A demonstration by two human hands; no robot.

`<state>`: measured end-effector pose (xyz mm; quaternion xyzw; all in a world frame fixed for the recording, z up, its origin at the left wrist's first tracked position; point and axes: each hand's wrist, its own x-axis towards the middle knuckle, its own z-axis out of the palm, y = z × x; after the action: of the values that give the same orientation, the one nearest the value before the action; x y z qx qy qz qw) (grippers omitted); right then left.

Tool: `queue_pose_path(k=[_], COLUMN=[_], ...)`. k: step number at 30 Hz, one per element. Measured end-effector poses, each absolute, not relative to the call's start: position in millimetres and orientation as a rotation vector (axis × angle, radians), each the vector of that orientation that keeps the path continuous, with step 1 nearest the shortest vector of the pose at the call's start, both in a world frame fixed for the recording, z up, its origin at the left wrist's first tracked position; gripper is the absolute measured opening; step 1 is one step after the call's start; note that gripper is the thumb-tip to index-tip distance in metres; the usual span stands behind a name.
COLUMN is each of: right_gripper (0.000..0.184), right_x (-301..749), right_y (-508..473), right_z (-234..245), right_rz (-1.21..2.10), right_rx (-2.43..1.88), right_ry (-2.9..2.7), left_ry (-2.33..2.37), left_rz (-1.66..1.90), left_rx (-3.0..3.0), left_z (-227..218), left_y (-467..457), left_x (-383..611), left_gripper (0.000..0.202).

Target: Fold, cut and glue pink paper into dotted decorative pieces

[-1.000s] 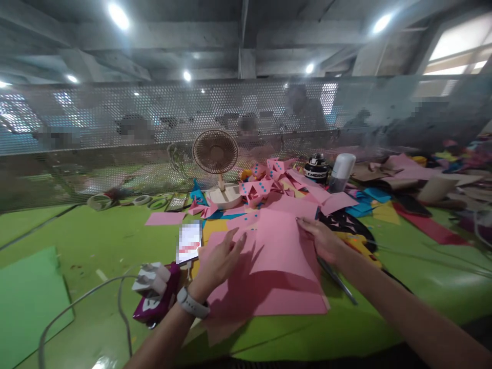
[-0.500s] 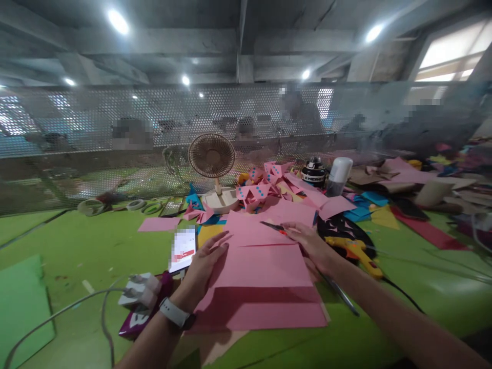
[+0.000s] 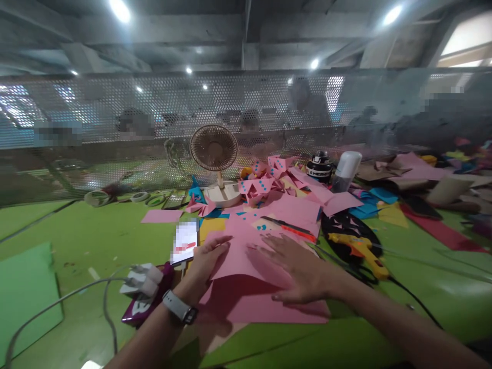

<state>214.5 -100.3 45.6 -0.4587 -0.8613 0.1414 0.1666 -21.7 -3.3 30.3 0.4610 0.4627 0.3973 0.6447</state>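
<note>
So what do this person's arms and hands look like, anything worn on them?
No sleeves or gloves are in view; both arms are uncovered up to the picture's edge. The left hand has a watch at its wrist, with a pale grey band and a dark case. The right hand wears no visible ring or band.

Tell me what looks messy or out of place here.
Paper scraps lie heaped behind the pink sheet, where left hand and right hand press flat. A yellow glue gun lies on its side on black paper.

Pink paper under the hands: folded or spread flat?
Folded: a flap of the pink paper lies over its lower part, left hand and right hand flat on it.
</note>
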Motion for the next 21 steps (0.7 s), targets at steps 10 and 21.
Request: queue_pose_path(k=[10,21], right_gripper=[0.03,0.024], right_x=[229.2,240.9], right_y=[-90.7,-79.1], right_z=[44.1,39.1], right_rz=[0.805,0.881], right_rx=[-1.223,-1.28], right_ry=[-2.262,-2.165], left_ry=[1.277,0.754], left_rz=[0.681,0.422], left_rx=[2.028,1.995], left_z=[38.1,46.4], left_y=[-22.5,-22.1], left_x=[-30.9,-44.5], left_gripper=[0.037,0.031])
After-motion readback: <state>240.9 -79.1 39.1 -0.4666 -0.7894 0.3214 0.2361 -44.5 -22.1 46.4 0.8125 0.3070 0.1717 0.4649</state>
